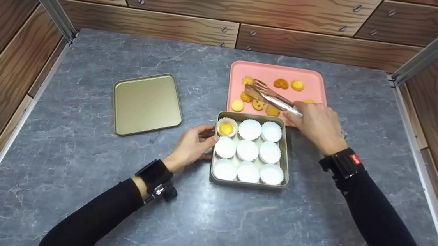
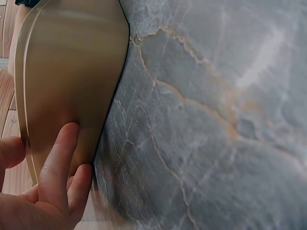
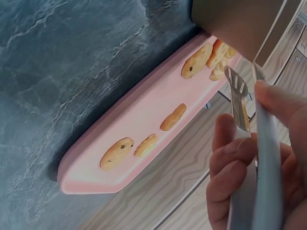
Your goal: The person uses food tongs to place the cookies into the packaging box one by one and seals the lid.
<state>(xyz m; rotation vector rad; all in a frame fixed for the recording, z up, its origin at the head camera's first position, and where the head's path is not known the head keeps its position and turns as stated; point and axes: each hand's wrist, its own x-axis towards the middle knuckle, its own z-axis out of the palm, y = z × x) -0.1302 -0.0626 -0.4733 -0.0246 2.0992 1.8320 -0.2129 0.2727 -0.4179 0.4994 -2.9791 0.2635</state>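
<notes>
In the head view a square gold tin (image 1: 287, 159) stands at the middle, lined with white paper cups (image 1: 247, 150) in rows. A yellow cookie (image 1: 225, 129) sits in the far left cup. My left hand (image 1: 193, 146) holds the tin's left wall, thumb at the rim and fingers against the outer side (image 2: 72, 91). My right hand (image 1: 318, 125) grips metal serving tongs (image 1: 277, 102) over the pink tray (image 1: 316, 78). The tongs' slotted tip (image 3: 237, 84) and other tip stand apart above the cookies; no cookie shows clasped between them.
Several assorted cookies lie on the tray, among them a pretzel-shaped cookie (image 1: 280, 83) and a pale round cookie (image 1: 237, 105). The tin's gold lid (image 1: 148, 103) lies flat at the left on the grey marbled table (image 1: 195, 223). Wood-patterned panels (image 1: 179, 26) border the table.
</notes>
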